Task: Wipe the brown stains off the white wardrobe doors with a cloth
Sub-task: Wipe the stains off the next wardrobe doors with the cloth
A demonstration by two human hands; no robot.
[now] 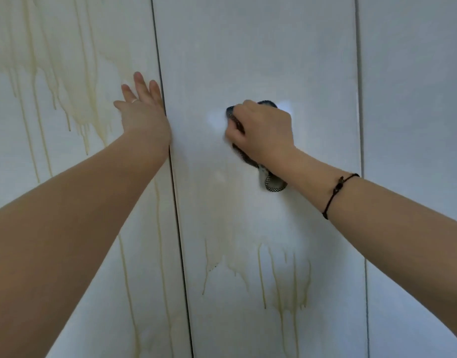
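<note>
Cloth bunched in right hand against middle door; left hand flat, fingers straight.

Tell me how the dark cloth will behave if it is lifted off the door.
Probably floppy: the cloth bunches under the right hand and a loose tail droops below the wrist. Likely light: that hand alone holds it against the door. Its netted texture probably resists slipping.

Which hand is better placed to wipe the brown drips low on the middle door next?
Right. The right hand grips the cloth against the middle door, directly above those drips. The left hand lies flat on the left door and holds nothing.
</note>
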